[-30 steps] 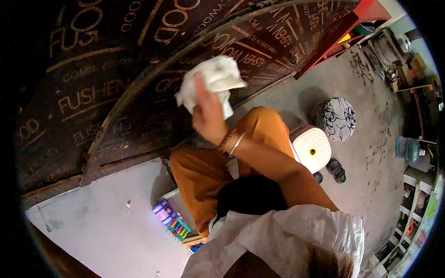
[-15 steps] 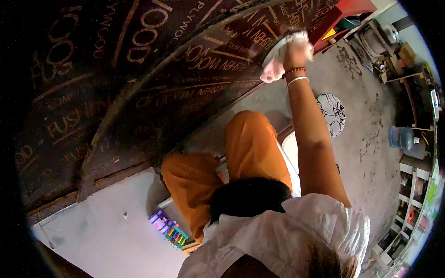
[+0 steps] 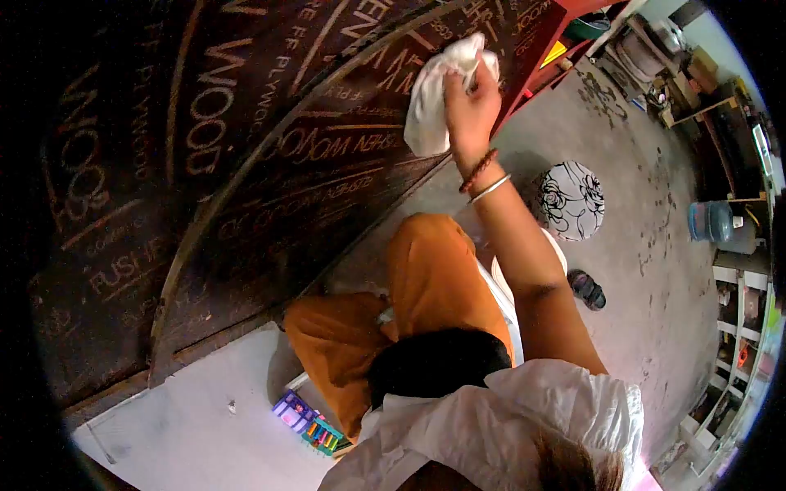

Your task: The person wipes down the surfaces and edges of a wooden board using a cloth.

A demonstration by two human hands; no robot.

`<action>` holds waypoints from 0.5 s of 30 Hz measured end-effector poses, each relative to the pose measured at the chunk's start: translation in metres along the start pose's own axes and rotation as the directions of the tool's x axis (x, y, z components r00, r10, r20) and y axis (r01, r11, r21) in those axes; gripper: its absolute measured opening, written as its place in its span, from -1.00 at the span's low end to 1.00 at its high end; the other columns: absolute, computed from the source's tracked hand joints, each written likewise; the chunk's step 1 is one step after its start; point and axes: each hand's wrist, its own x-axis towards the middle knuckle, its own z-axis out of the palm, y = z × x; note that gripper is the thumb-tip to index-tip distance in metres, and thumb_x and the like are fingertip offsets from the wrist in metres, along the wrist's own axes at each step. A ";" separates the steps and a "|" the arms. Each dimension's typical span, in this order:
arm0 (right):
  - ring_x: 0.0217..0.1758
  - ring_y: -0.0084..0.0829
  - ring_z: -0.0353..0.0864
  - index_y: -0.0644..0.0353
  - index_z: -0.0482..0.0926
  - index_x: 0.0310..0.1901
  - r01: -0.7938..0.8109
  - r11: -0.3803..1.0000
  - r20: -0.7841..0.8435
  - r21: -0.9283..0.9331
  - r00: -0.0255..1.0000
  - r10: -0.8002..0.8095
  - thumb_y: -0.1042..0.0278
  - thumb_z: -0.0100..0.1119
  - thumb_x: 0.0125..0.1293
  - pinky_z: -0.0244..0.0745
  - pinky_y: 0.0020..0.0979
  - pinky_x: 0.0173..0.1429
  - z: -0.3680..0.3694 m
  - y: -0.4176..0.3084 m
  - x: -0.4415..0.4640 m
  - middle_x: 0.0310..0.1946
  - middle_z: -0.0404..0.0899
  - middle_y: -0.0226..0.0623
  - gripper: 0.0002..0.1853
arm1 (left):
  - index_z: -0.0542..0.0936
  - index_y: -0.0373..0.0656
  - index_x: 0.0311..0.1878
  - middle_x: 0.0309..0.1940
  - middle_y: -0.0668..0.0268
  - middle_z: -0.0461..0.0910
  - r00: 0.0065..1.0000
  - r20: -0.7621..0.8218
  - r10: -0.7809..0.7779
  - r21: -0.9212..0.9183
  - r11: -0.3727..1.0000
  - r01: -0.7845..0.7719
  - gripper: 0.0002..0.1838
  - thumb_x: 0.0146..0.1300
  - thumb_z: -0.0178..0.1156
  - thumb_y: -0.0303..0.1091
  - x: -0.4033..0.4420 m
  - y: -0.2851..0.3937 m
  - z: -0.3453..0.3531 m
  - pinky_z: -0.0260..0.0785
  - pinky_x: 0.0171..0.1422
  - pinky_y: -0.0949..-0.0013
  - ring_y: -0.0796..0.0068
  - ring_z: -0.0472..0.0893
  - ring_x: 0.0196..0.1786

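My right hand (image 3: 473,114) is closed on a bunched white cloth (image 3: 427,123), with fingers pressed into its upper part. The cloth lies against a large dark plywood panel (image 3: 270,225) printed with pale lettering. A curved strip (image 3: 187,237) runs across the panel. A beaded bracelet and a white bangle circle my right wrist. My left hand is out of sight. My knees, in orange trousers (image 3: 430,274), are bent close to the panel's lower edge.
A round stool with a black-and-white patterned cover (image 3: 573,200) and a dark sandal (image 3: 587,289) are on the concrete floor. A blue water jug (image 3: 709,221) stands far right, near white shelving (image 3: 741,278). Purple and teal items (image 3: 307,421) lie lower left. A red frame (image 3: 532,61) borders the panel.
My right hand has moved left and slightly down along the panel with the white cloth. More of the patterned stool and the sandal now show. The view has shifted a little.
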 end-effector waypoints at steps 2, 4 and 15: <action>-0.03 -0.14 0.59 0.38 0.51 0.13 0.156 0.986 -0.053 -0.056 0.986 -0.159 0.37 0.19 0.21 0.43 -0.27 0.13 -0.002 -0.001 0.031 -0.12 0.62 0.02 -0.55 | 0.45 -0.35 0.15 0.03 -0.07 0.45 1.000 0.004 0.006 0.014 1.000 -0.006 -0.16 0.37 -0.24 0.37 -0.001 0.001 0.000 0.33 0.16 -0.06 -0.01 0.47 0.07; -0.08 -0.17 0.63 0.42 0.54 0.01 0.108 0.994 -0.088 -0.023 0.990 -0.110 0.41 0.14 0.22 0.45 -0.29 0.11 -0.009 0.005 0.051 -0.14 0.65 0.00 -0.65 | 0.45 -0.37 0.09 0.01 -0.08 0.45 1.000 0.001 -0.012 -0.007 1.000 0.012 -0.15 0.35 -0.22 0.39 -0.004 0.000 0.004 0.35 0.11 -0.06 0.00 0.49 0.04; -0.20 -0.44 0.62 0.33 0.56 0.07 -0.397 0.904 0.054 -0.155 0.911 0.409 0.30 0.27 0.13 0.51 -0.41 -0.07 -0.033 0.174 -0.023 -0.20 0.66 -0.25 -0.53 | 0.46 -0.34 0.10 -0.05 -0.09 0.46 1.000 0.020 -0.024 -0.055 0.998 0.025 -0.19 0.36 -0.19 0.37 0.000 0.005 -0.004 0.38 0.02 -0.04 -0.03 0.51 -0.05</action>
